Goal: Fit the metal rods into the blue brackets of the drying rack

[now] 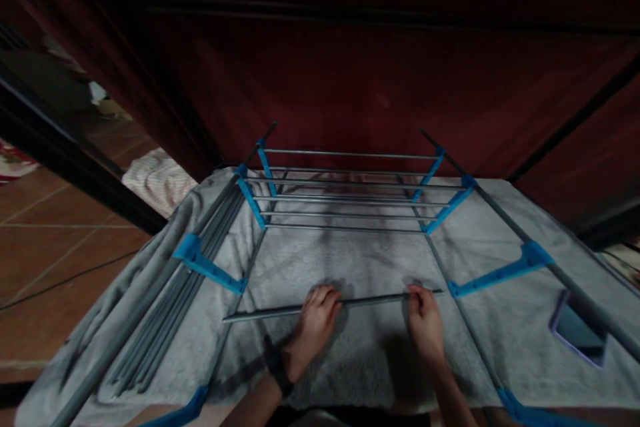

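Both my hands grip one thin grey metal rod (367, 300) that lies crosswise over a grey towel. My left hand (315, 327) is closed around the rod left of its middle; a dark band is on that wrist. My right hand (425, 320) pinches the rod near its right end, close to a blue plastic bracket (495, 275). The rod sits inside a grey and blue drying rack frame (345, 213), whose far section holds several parallel rods.
A bundle of loose grey rods (170, 307) lies along the left side of the grey towel (345, 360). A phone in a purple case (577, 332) rests at the right. A dark red curtain (380, 80) hangs behind; tiled floor (55, 247) lies to the left.
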Tool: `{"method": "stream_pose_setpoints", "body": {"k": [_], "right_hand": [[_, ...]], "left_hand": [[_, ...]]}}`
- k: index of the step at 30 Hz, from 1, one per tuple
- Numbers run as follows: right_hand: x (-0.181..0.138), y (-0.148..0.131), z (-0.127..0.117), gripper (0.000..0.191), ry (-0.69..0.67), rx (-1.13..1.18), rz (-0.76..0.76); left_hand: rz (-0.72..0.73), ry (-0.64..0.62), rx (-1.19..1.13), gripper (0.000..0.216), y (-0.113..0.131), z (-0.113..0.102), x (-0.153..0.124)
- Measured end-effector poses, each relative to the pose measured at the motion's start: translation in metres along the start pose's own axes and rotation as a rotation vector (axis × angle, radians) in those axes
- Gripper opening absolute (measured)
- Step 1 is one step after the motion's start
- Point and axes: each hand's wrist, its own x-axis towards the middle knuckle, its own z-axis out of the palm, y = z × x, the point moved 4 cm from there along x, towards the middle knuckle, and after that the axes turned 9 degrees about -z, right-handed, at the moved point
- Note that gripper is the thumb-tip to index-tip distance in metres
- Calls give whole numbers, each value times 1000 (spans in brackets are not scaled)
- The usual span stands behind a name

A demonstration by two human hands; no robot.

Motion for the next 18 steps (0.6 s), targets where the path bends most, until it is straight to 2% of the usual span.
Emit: {"method": "stream_pose_setpoints", "body": {"k": [2,5,8,10,14,18], "right_hand": [[17,-4,9,36,-18,-44,-83],[48,-9,21,33,-22,-80,-166],[84,-3,29,31,34,-105,-148],[107,6,31,32,104,-140,-122],[149,29,30,43,246,-237,-36],[178,43,30,47,233,-312,8]], "left_hand": [[-28,40,-15,31,-1,-4,31],[-75,19,19,35,-7,-10,88],[-129,-40,108,39,-17,-9,141],[-114,-49,154,44,-24,-5,167],[6,-93,230,45,-37,12,195],[55,-171,280,41,-50,26,207]]}}
